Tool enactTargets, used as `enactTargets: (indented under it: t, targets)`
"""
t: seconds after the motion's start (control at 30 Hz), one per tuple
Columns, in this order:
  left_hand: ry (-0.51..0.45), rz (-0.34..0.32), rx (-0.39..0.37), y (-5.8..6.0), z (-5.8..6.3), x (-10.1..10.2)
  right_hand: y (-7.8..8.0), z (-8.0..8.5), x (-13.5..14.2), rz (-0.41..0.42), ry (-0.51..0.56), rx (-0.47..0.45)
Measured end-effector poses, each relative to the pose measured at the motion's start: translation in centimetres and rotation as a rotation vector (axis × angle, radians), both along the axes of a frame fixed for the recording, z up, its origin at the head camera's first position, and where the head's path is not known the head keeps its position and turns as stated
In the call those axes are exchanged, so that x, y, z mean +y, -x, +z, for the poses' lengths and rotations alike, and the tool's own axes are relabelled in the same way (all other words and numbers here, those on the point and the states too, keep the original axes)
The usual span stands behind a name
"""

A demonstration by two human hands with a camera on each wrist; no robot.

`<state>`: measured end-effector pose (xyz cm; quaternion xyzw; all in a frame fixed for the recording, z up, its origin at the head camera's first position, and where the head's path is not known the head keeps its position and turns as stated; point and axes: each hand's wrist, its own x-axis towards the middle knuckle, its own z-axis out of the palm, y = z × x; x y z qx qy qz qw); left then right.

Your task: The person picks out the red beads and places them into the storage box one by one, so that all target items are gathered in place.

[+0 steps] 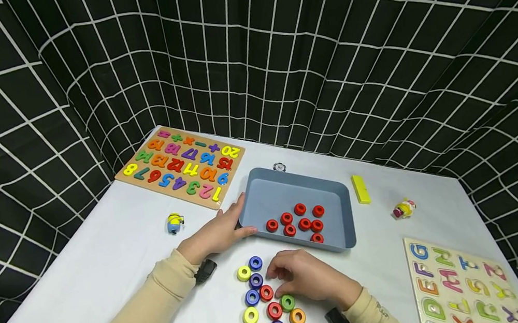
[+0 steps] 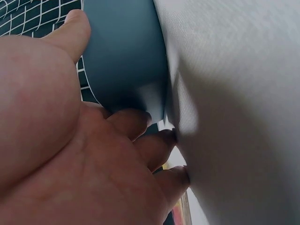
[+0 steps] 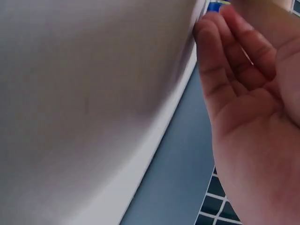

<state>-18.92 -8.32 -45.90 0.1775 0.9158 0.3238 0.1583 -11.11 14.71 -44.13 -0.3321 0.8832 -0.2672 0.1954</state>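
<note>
My left hand (image 1: 221,231) rests at the near-left corner of a blue-grey tray (image 1: 291,178), thumb along the front rim and fingers against the left side. In the left wrist view, the fingertips (image 2: 176,176) reach the tabletop beside the tray's wall (image 2: 126,51). Several red rings (image 1: 299,209) lie inside the tray. My right hand (image 1: 309,273) hovers low over the table, fingers loosely bent and nothing between them. Its thumb is close to a red ring (image 1: 266,293) and a green ring (image 1: 287,303). Around it lie blue rings (image 1: 255,263), yellow rings (image 1: 250,316) and orange rings (image 1: 297,317).
A number board (image 1: 180,166) lies at the back left, with a small minion figure (image 1: 175,223) before it. Behind the tray is a round chip (image 1: 279,167). To the right are a yellow block (image 1: 360,189), another figure (image 1: 404,208) and a letter board (image 1: 462,282).
</note>
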Motion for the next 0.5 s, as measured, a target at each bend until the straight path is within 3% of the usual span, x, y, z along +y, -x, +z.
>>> enactTargets:
  t: [0.3, 0.4, 0.5]
  targets:
    - [0.005, 0.002, 0.006, 0.2, 0.1, 0.0, -0.7, 0.0, -1.0, 0.064, 0.012, -0.027]
    - [0.003, 0.000, -0.003, 0.1, 0.2, 0.0, -0.9, 0.1, -1.1, 0.044, 0.057, -0.069]
    - [0.003, 0.000, -0.004, -0.1, 0.2, -0.1, -0.9, 0.2, -0.9, -0.030, 0.167, -0.169]
